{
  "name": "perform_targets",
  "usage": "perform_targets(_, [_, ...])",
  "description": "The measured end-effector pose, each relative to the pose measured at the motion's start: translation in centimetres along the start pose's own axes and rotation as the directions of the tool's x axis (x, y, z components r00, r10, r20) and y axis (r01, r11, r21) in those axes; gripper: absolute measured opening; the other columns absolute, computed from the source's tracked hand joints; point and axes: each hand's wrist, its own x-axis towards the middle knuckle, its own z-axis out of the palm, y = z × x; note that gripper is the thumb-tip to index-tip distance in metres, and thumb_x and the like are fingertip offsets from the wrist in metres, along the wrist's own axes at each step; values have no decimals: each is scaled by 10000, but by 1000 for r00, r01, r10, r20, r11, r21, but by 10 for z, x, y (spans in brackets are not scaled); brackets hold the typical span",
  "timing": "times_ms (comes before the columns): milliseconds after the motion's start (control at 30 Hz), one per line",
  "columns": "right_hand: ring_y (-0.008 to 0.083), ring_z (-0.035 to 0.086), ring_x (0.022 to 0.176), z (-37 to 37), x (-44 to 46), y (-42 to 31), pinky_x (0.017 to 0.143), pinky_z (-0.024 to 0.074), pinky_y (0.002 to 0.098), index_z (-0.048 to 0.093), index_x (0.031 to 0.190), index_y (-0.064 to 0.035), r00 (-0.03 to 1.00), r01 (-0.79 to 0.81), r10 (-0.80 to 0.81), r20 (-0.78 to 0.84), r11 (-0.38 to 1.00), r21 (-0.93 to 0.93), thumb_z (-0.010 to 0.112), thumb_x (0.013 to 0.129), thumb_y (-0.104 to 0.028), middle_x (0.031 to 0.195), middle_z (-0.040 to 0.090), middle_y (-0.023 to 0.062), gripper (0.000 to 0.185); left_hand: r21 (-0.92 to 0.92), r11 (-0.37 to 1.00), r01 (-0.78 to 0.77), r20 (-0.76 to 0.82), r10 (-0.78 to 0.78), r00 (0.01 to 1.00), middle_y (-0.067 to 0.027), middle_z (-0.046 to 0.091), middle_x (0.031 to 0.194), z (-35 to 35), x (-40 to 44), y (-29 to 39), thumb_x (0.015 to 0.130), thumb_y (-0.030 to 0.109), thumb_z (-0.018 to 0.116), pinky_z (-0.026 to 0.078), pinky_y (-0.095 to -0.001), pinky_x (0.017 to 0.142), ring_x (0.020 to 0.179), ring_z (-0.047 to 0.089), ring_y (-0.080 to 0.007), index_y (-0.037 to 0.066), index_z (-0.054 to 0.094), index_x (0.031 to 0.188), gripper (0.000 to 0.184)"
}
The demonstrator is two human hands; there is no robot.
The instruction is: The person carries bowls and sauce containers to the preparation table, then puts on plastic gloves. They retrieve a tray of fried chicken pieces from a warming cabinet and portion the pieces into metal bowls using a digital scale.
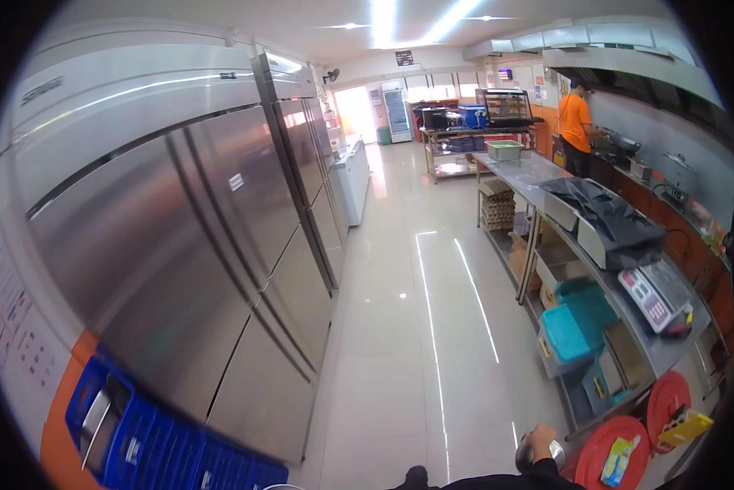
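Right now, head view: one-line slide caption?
Right hand on shiny metal object; person in orange beyond the steel table.

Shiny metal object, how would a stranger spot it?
Start at the steel counters on the right. Down-left from their near end, find the right hand at the picture's bottom. It holds the shiny metal object, silver, unlike the red lids nearby.

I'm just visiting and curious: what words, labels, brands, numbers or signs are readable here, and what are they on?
None reads clearly; these marks are too small or blurred:
Refrigerator door sticker: illegible.
Plate above the doors: illegible.
Wall notices: illegible.
Blue crate label: illegible.
Scale panel: illegible.
Packet on the red lid: illegible.
Dark sign near the ceiling: illegible.
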Motion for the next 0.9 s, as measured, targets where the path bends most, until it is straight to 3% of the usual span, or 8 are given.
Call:
perform_targets(200, [378, 600, 813, -23, 120, -61, 732, 472, 427, 628, 820, 45, 930, -323, 350, -117, 925, 198, 694, 585, -462, 835, 618, 237, 563, -88, 988, -125, 289, 146, 946, -105, 574, 1024, 291, 149, 98, 907, 280, 382, 480, -357, 733, 895, 571, -213, -2, 518, 1074, 354])
perform_targets(267, [387, 602, 770, -33, 164, -73, 682, 473, 435, 625, 785, 44, 956, -291, 288, 51, 918, 269, 693, 606, -441, 781, 606, 263, 521, 596, 491, -636, 195, 680, 707, -140, 615, 728, 408, 227, 139, 904, 321, 387, 453, -416, 638, 731, 605, -257, -68, 595, 763, 463])
perform_targets(333, [368, 606, 747, 3, 219, -84, 641, 465, 446, 606, 710, 17, 904, -349, 403, -144, 889, 297, 693, 607, -418, 743, 599, 243, 456, 766, 204, -610, 253, 777, 577, -203, 596, 639, 535, 176, 197, 910, 336, 378, 404, -439, 580, 565, 553, -307, -103, 567, 719, 515])
perform_targets(433, [363, 606, 744, -20, 317, -157, 636, 469, 444, 596, 693, -10, 856, -401, 428, -290, 904, 150, 701, 607, -407, 738, 604, 203, 420, 356, 735, -577, 172, 555, 814, -186, 560, 594, 656, 251, 213, 903, 383, 392, 397, -413, 544, 527, 513, -226, -113, 543, 670, 568])
perform_targets(567, [362, 605, 718, -47, 493, -298, 649, 480, 432, 616, 688, -10, 841, -426, 467, -272, 883, 200, 689, 593, -433, 715, 615, 176, 440, 568, 506, -649, 83, 750, 657, -120, 500, 529, 771, 247, 262, 901, 411, 398, 380, -393, 520, 499, 434, -179, -104, 500, 580, 616])
perform_targets(700, [363, 605, 691, -85, 676, -482, 623, 475, 429, 652, 667, -4, 992, 80, -62, -110, 984, 162, 637, 653, -471, 709, 617, 194, 468, 604, 566, -561, -70, 739, 670, -143, 473, 485, 841, 322, 280, 903, 412, 394, 358, -416, 516, 473, 392, -209, -100, 466, 557, 622])
perform_targets(767, [353, 607, 693, -120, 747, -600, 625, 474, 426, 669, 701, -20, 971, 76, -16, -237, 966, 246, 633, 668, -463, 717, 622, 187, 446, 512, 693, -507, -23, 601, 799, -186, 493, 498, 876, 347, 296, 902, 422, 388, 361, -437, 534, 473, 407, -257, -106, 472, 570, 630])
perform_targets(900, [348, 609, 680, -159, 875, -774, 632, 476, 420, 681, 730, -43, 942, 261, -178, -285, 922, 285, 632, 688, -467, 692, 621, 186, 429, 549, 639, -539, -207, 728, 653, -176, 482, 503, 999, 404, 324, 881, 427, 448, 355, -432, 522, 488, 413, -250, -129, 472, 572, 637])
